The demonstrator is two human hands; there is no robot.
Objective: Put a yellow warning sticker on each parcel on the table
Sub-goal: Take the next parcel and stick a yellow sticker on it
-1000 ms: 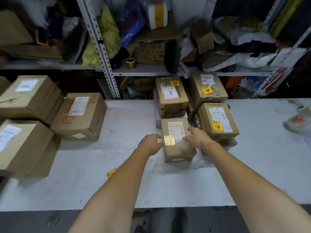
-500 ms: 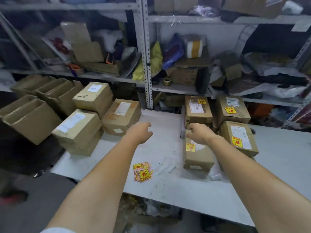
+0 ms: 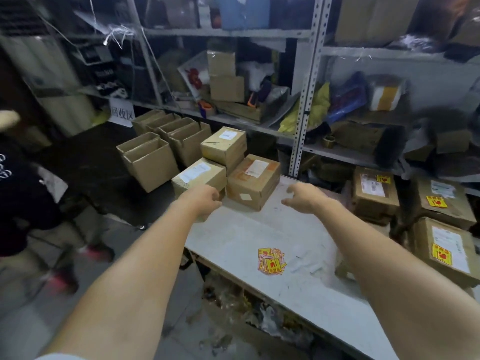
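over the far left end of the table, the left hand is hovering with its fingers loosely curled and gripping nothing, right at the near corner of the front parcel; whether it is touching the cardboard i cannot tell. the right hand is reaching in level with it, fingers spread and bent, likewise holding nothing.

between the 2 hands the middle parcel is sitting flat with its white label up. the hands seem to be bracketing it for a 2-handed pull, since it is the nearest unmarked box. behind it a top parcel is sitting higher, seemingly stacked on another box. none of these 3 is showing a yellow sticker, so they are looking like the work left.

nearer the body, the sticker pile is lying loose on the tabletop, well apart from both hands, probably parked there for easy reach. off to the right, the stickered parcels are crowding together, each showing a yellow mark.

the table's left edge is running just beside the left forearm, and the front parcel is sitting close to it, with open cartons on the floor beyond, so a sideways shove is risking a drop. a shelf upright is standing close behind the middle parcel. the open room is lying toward the body, around the sticker pile.
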